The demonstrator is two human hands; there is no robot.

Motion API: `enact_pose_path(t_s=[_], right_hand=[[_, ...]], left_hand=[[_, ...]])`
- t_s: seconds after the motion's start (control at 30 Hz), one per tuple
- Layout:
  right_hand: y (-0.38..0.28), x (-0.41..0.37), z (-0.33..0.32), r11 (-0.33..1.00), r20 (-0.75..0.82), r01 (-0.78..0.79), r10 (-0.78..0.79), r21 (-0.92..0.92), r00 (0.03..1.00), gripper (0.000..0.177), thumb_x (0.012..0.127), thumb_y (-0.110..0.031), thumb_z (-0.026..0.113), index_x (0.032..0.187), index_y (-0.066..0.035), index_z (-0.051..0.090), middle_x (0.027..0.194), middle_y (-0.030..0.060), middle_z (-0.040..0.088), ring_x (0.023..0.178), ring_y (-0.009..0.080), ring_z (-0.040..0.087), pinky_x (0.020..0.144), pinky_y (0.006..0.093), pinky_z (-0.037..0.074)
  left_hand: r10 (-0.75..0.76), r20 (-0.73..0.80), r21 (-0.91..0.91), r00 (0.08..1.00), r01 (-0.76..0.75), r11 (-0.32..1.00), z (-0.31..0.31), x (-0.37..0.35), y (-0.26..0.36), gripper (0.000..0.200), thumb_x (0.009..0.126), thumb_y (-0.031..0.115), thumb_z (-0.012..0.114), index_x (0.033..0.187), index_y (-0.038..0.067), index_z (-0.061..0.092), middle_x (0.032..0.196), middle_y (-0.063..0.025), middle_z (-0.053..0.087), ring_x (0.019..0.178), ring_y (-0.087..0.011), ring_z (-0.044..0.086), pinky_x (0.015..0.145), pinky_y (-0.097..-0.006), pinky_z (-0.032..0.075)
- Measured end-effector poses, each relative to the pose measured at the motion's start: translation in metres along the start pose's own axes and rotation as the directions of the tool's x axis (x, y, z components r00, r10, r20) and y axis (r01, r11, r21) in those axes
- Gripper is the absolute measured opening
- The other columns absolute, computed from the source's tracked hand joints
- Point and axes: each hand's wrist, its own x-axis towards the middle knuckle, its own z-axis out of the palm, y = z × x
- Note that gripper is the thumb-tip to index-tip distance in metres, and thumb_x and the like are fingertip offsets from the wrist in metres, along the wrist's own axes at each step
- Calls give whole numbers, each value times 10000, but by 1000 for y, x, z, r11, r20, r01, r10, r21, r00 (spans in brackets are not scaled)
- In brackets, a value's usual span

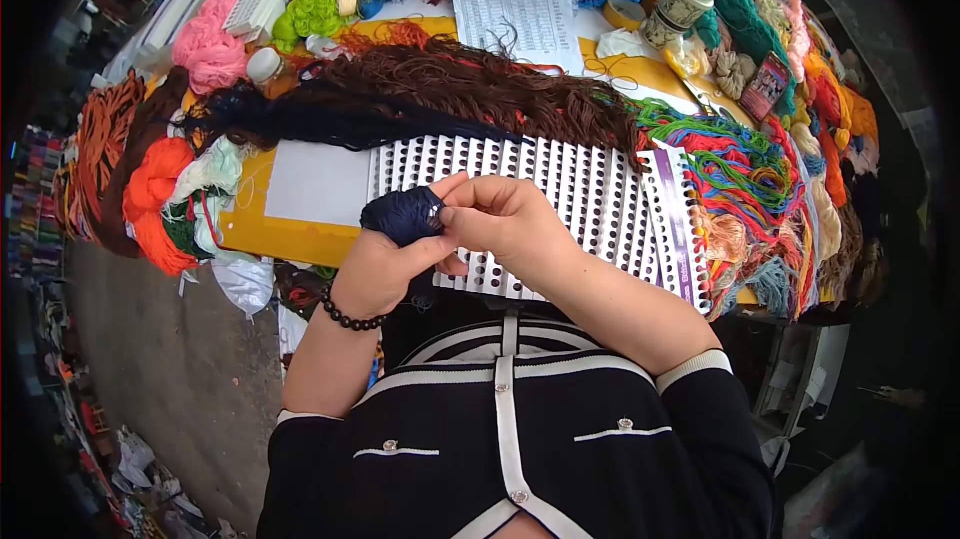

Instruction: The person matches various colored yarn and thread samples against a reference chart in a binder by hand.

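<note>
My left hand (388, 264), with a dark beaded bracelet at the wrist, is wrapped round a ball of navy thread (402, 216). The fingers of my right hand (495, 224) are pinched together at the ball's right side, where a small pale spot shows; whether they hold a strand there I cannot make out. Both hands are above white cards punched with rows of holes (590, 209). Beyond them, a long hank of dark navy thread (330, 119) lies across brown thread (470, 79).
A printed sheet (512, 4) lies at the back beside a patterned paper cup (678, 9). Scissors (705, 99) rest near multicoloured skeins (735, 174) on the right. Orange thread (160, 194) hangs over the left end. A small lidded jar (266, 67) stands behind the navy hank.
</note>
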Motion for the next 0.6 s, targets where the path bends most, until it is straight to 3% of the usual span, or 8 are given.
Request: enact_pose_path(t_s=[0.13, 0.37, 0.6], right_hand=[[2, 0, 0, 993, 80, 42, -51, 107, 996, 114, 887, -33, 518, 878, 53, 591, 784, 92, 612, 623, 148, 573, 603, 278, 474], [3, -2, -1, 991, 48, 35, -42, 131, 998, 120, 886, -27, 519, 896, 58, 603, 847, 75, 622, 685, 150, 596, 701, 279, 501], [2, -3, -6, 1000, -10, 6, -6, -17, 1000, 141, 831, -17, 581, 942, 52, 635, 881, 73, 648, 803, 112, 607, 784, 262, 497]], left_hand=[[-39, 1, -130, 999, 39, 991, -3, -2, 3, 521, 808, 32, 469, 1310, -76, 379, 1093, -120, 583, 685, -156, 620, 603, -235, 504], [36, -41, -134, 999, -41, 990, -1, -3, -1, 454, 815, 26, 449, 1257, -75, 453, 1101, -124, 587, 719, -155, 612, 571, -247, 520], [47, -83, -53, 995, -52, 997, 2, -1, -6, 402, 831, -20, 435, 1227, -59, 493, 1110, -115, 591, 735, -122, 581, 565, -246, 526]])
